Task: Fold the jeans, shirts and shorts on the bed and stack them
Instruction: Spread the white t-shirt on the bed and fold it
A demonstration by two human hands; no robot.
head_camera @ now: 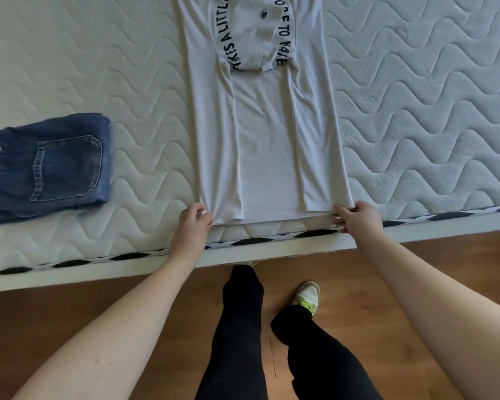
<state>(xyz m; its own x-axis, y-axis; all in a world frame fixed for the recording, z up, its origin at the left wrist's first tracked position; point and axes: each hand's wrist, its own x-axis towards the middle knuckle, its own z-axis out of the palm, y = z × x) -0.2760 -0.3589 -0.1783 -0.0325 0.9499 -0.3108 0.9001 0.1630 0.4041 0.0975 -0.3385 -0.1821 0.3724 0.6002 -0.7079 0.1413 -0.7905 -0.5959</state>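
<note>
The white shirt [260,145] lay flat on the bed [416,111], its length running away from the person, both long sides already turned in toward the middle so it made a narrow strip. Black lettering curved around the collar end at the far side. The hem sat just short of the mattress edge nearest the person.

The left hand [192,223] had its thumb and fingers pinched on the left hem corner, and the right hand [357,216] pinched the right hem corner the same way; neither hand was spread open.

The cloth looked thin, light and limp, the sort that sags in the middle and lets folded flaps slide loose if lifted carelessly. I judged the corners were the right place to hold it, with each pinch catching the turned-in flap along with the layer beneath, and the hem kept taut between the two hands while it was carried up toward the collar.

Off to the left, well apart from the shirt, a pair of folded jeans [49,168] rested on the bed with a back pocket showing, thicker and stiffer by the look of it.
</note>
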